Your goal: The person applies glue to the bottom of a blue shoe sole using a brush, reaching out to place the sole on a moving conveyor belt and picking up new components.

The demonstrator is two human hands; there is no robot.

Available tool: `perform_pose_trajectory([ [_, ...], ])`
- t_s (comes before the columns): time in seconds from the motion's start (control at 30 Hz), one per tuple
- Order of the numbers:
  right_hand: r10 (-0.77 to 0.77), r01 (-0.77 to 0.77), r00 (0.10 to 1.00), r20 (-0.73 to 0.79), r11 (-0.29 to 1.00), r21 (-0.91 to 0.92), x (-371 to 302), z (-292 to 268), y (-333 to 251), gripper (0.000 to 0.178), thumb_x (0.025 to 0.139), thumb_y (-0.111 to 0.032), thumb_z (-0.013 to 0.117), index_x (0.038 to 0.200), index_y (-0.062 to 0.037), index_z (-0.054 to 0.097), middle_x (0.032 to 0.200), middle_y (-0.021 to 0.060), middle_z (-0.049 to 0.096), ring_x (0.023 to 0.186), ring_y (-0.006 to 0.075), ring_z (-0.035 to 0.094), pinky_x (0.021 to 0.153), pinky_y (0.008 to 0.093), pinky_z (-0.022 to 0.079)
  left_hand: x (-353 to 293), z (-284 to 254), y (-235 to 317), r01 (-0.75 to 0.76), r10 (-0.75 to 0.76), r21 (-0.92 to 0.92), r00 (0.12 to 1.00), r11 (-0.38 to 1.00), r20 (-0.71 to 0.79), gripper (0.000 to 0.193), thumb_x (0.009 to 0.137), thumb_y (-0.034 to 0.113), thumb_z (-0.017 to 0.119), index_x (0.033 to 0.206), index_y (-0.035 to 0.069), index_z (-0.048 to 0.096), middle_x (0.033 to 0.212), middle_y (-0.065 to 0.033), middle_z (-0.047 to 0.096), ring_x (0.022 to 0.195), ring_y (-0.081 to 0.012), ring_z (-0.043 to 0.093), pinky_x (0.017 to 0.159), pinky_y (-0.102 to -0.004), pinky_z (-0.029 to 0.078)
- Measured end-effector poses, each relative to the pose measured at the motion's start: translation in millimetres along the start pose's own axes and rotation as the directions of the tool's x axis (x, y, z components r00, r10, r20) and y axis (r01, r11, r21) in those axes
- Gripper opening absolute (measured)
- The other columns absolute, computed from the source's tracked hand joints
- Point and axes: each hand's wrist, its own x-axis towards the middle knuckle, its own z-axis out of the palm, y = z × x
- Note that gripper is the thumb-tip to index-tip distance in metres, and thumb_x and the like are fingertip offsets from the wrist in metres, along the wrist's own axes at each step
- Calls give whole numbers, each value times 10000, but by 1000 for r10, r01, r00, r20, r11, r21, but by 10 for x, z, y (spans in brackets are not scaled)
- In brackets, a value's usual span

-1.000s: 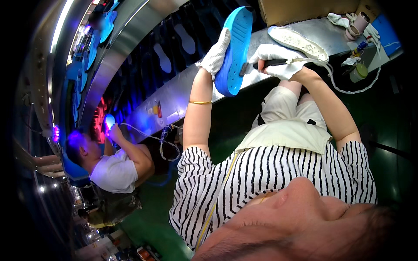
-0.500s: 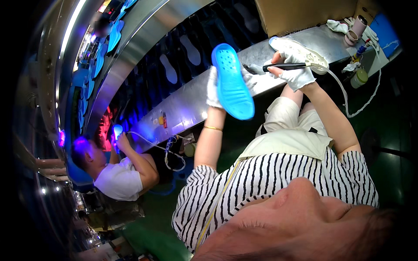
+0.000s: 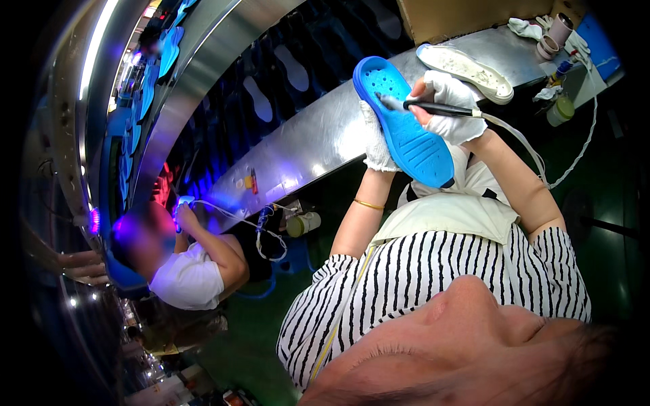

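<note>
My left hand [image 3: 379,143], in a white glove with bare fingertips, supports a bright blue shoe sole [image 3: 418,145] from behind and along its left edge. The sole is tilted, with its holed end away from me and its grooved end toward my lap. In my gloved right hand [image 3: 452,108] is a black-handled brush [image 3: 426,106] fed by a white hose [image 3: 518,139]. Its dark tip is over the sole's upper part, near the holes; whether it touches cannot be made out. A white sole [image 3: 467,70] with a blue end lies on the bench beyond my right hand.
A metal bench [image 3: 315,145] runs along a dark conveyor [image 3: 325,57] carrying soles. A co-worker [image 3: 193,271] sits at the left. Pinkish cups [image 3: 558,30] and a white cloth [image 3: 525,28] stand at the far right, above a green-lidded jar [image 3: 560,110]. A cardboard box [image 3: 460,17] stands behind.
My left hand has brought the blue sole rightward and turned it. The brush, earlier apart from it over the bench, now has its tip over the sole's face.
</note>
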Motion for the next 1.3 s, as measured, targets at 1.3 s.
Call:
perform_pose_trajectory([
  [1.3, 268, -276, 961, 68, 930, 244, -131, 94, 47, 65, 802, -10, 631, 846, -18, 584, 725, 43, 582, 642, 89, 545, 607, 231, 455, 168, 36, 301, -267, 253, 31, 939, 963, 234, 659, 913, 561, 359, 1387, 106, 307, 1362, -82, 414, 1223, -234, 414, 1049, -378, 331],
])
